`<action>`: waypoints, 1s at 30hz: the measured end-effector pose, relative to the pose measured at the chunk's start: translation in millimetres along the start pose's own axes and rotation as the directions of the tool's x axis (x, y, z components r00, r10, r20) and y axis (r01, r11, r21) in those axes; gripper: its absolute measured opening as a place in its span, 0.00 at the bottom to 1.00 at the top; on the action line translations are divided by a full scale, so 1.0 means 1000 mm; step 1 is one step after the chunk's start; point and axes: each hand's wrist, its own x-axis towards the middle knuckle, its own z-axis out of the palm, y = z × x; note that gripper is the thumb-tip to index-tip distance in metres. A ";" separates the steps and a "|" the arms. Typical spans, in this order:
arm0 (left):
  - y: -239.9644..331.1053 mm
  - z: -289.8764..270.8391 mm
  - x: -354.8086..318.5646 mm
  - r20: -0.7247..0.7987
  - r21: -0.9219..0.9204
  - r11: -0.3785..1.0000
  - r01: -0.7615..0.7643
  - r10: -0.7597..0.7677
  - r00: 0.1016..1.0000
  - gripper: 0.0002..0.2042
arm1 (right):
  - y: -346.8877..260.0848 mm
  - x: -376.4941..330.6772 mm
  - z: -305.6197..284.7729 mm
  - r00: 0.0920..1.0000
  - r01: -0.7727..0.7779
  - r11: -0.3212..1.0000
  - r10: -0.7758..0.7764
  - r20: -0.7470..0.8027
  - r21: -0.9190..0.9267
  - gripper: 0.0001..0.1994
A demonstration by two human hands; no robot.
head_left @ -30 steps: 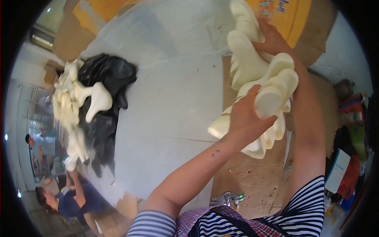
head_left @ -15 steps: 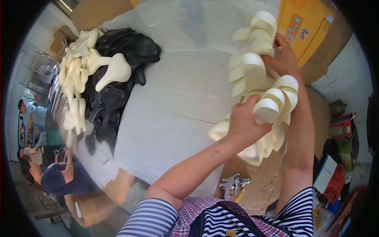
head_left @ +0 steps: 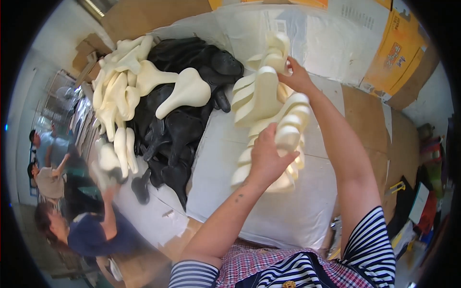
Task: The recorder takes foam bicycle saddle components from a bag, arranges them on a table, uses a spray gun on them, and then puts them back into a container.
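The fingers of the left hand (head_left: 265, 156), thumb set well apart, clasp a rounded end on the near side of a stack of cream saddle-shaped pads (head_left: 263, 96). The right hand (head_left: 298, 79) curls its fingers around the right side of the far end (some fingertips are hidden behind the pads). The whole stack is just right of the black heap of saddle-shaped pads (head_left: 180, 127), above the white-covered surface (head_left: 216, 163); whether it touches down I cannot tell. One loose cream pad (head_left: 189, 91) lies on top of the black heap, and a cream pile (head_left: 115, 91) adjoins its left side. Well right of the black heap is a yellow carton (head_left: 396, 62); to its lower left is a co-worker in a dark-blue top (head_left: 91, 235), one arm blurred.
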 end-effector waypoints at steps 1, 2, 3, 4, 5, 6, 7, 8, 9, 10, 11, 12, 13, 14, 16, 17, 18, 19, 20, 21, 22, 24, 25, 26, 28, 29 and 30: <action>-0.020 0.005 0.002 0.160 0.119 0.982 0.147 -0.165 0.973 0.49 | 0.018 0.010 0.012 0.995 -0.095 0.996 0.095 0.012 0.005 0.46; -0.044 -0.005 0.008 0.179 0.119 0.982 0.146 -0.166 0.970 0.49 | 0.019 0.007 0.028 0.994 -0.111 0.994 0.111 0.003 0.003 0.46; -0.062 -0.017 0.016 0.229 0.157 0.974 0.162 -0.195 0.954 0.51 | 0.019 0.002 0.039 0.972 -0.230 0.973 0.231 -0.033 0.036 0.46; -0.079 -0.027 0.024 0.278 0.193 0.966 0.172 -0.223 0.934 0.53 | 0.017 0.001 0.048 0.935 -0.342 0.937 0.347 -0.068 0.073 0.46; -0.082 -0.030 0.027 0.299 0.125 0.980 0.153 -0.184 0.936 0.47 | 0.028 0.001 0.038 0.932 -0.339 0.938 0.345 -0.112 0.072 0.40; -0.093 -0.045 0.032 0.322 0.119 0.981 0.153 -0.184 0.929 0.47 | 0.028 -0.004 0.037 0.923 -0.358 0.931 0.364 -0.123 0.067 0.40; -0.105 -0.061 0.040 0.420 -0.018 0.975 0.222 -0.194 0.886 0.42 | 0.027 -0.014 0.030 0.922 -0.352 0.932 0.362 -0.140 0.093 0.37; -0.116 -0.082 0.053 0.509 -0.144 0.946 0.291 -0.181 0.841 0.37 | 0.019 -0.023 0.025 0.923 -0.332 0.935 0.349 -0.163 0.121 0.33; -0.144 -0.099 0.068 0.369 -0.222 0.933 0.285 -0.190 0.910 0.33 | 0.014 -0.034 0.024 0.917 -0.341 0.933 0.357 -0.179 0.117 0.33; -0.174 -0.119 0.084 0.216 -0.297 0.916 0.271 -0.211 0.953 0.29 | 0.009 -0.047 0.024 0.912 -0.339 0.934 0.356 -0.203 0.113 0.30; -0.191 -0.143 0.105 0.089 -0.012 0.995 0.095 -0.094 0.992 0.29 | 0.005 -0.062 0.023 0.905 -0.342 0.934 0.356 -0.231 0.102 0.26; -0.202 -0.162 0.126 -0.009 0.300 0.952 -0.062 0.068 0.998 0.30 | 0.000 -0.073 0.025 0.908 -0.305 0.943 0.330 -0.259 0.133 0.23; -0.202 -0.158 0.139 0.004 0.284 0.956 -0.069 0.071 0.997 0.30 | -0.003 -0.086 0.027 0.905 -0.274 0.949 0.309 -0.294 0.154 0.21; -0.199 -0.157 0.153 -0.011 0.532 0.844 -0.065 0.083 0.996 0.32 | -0.011 -0.097 0.034 0.907 -0.239 0.964 0.263 -0.328 0.114 0.20; -0.208 -0.151 0.182 -0.025 0.732 0.679 -0.055 0.107 0.994 0.34 | -0.029 -0.114 0.047 0.907 -0.200 0.978 0.208 -0.366 0.060 0.19; -0.225 -0.149 0.198 0.079 0.780 0.599 -0.184 0.197 0.977 0.36 | -0.038 -0.118 0.058 0.911 -0.175 0.983 0.183 -0.369 0.057 0.19; -0.230 -0.145 0.211 0.194 0.802 0.508 -0.313 0.273 0.942 0.39 | -0.042 -0.121 0.064 0.913 -0.157 0.986 0.164 -0.374 0.048 0.19; -0.236 -0.142 0.223 0.159 0.825 0.467 -0.317 0.347 0.924 0.28 | -0.043 -0.120 0.069 0.912 -0.159 0.986 0.163 -0.375 0.043 0.19; -0.237 -0.138 0.239 0.162 0.817 0.477 -0.324 0.349 0.923 0.28 | -0.043 -0.120 0.071 0.909 -0.163 0.986 0.165 -0.382 0.037 0.19; -0.235 -0.137 0.253 0.208 0.871 0.395 -0.291 0.241 0.948 0.22 | -0.042 -0.121 0.073 0.909 -0.167 0.985 0.169 -0.382 0.038 0.19; -0.235 -0.139 0.264 0.239 0.916 0.301 -0.266 0.124 0.963 0.16 | -0.040 -0.122 0.074 0.909 -0.174 0.984 0.175 -0.378 0.037 0.19; -0.225 -0.140 0.278 0.248 0.905 0.304 -0.296 0.186 0.951 0.12 | -0.036 -0.127 0.062 0.907 -0.118 0.993 0.097 -0.410 -0.027 0.18; -0.220 -0.144 0.281 0.249 0.902 0.294 -0.318 0.248 0.936 0.09 | -0.033 -0.132 0.054 0.908 -0.127 0.992 0.105 -0.406 -0.028 0.18; -0.207 -0.153 0.285 0.250 0.902 0.291 -0.320 0.253 0.935 0.09 | -0.030 -0.134 0.045 0.898 -0.181 0.982 0.146 -0.415 -0.046 0.19; -0.187 -0.177 0.282 0.311 0.875 0.322 -0.361 0.197 0.930 0.08 | -0.021 -0.144 0.035 0.875 -0.259 0.965 0.212 -0.436 -0.050 0.19; -0.181 -0.197 0.281 0.292 0.894 0.279 -0.350 0.227 0.929 0.07 | -0.016 -0.147 0.032 0.868 -0.255 0.965 0.199 -0.456 -0.065 0.18; -0.176 -0.209 0.284 0.278 0.906 0.248 -0.344 0.265 0.923 0.07 | -0.012 -0.152 0.024 0.856 -0.258 0.962 0.183 -0.484 -0.093 0.17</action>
